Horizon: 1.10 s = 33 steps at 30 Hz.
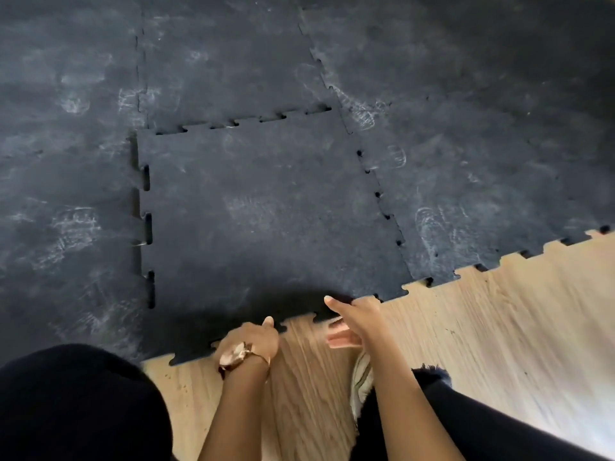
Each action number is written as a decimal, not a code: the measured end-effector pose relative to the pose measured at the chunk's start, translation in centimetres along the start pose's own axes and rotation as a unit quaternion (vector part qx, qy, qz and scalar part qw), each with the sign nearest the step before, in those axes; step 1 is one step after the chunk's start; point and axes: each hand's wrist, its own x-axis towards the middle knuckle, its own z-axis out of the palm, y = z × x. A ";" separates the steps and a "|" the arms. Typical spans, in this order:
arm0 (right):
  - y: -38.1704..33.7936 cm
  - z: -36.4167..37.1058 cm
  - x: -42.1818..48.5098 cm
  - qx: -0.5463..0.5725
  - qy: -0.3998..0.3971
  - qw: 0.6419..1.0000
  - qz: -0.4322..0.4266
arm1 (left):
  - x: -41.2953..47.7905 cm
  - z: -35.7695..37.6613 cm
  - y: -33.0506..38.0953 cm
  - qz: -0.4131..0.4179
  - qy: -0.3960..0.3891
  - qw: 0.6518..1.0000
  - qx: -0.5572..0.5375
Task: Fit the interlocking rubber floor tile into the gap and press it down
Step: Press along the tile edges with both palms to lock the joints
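The black rubber tile (266, 214) lies in the gap among the laid mats (66, 161), stretching away from both hands, which meet it only at its near edge where it borders the bare wooden floor (482, 327). The left hand (251, 339), wearing a rose-gold watch (238, 356), is curled at the near-left stretch of that edge with a fingertip touching the rubber; whether it pinches the edge cannot be told. The right hand (352, 319) grips the near edge further right, thumb lying on top and fingers tucked beneath. The tile is roughly square, so no long axis stands out, and it sits slightly skewed to the frame. Its teeth are not seated: dark slots show along the left seam and the far seam (smaller holes dot the right seam). Open wood lies behind the near edge and off to the right.
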 end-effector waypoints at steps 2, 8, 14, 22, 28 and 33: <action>-1.2 -1.0 -0.5 -0.095 -0.006 0.995 0.025 | 0.1 -2.5 1.6 0.025 -0.003 0.993 0.113; -4.4 -2.8 0.1 -0.344 0.287 0.874 -0.190 | 0.6 -4.0 10.0 0.248 0.136 0.952 0.119; -8.9 -5.5 6.7 -0.210 0.333 0.842 -0.368 | 7.7 -2.0 15.8 0.398 0.182 0.889 0.138; -11.2 -7.7 16.5 -0.333 0.319 0.802 -0.379 | 13.2 0.4 16.3 0.293 0.278 0.908 0.112; -11.2 -7.3 18.3 -0.445 0.372 0.773 -0.257 | 14.0 1.0 17.6 0.269 0.298 0.907 0.123; -11.6 -7.5 18.2 -0.467 0.345 0.780 -0.232 | 14.2 0.7 21.1 0.202 0.330 0.922 0.029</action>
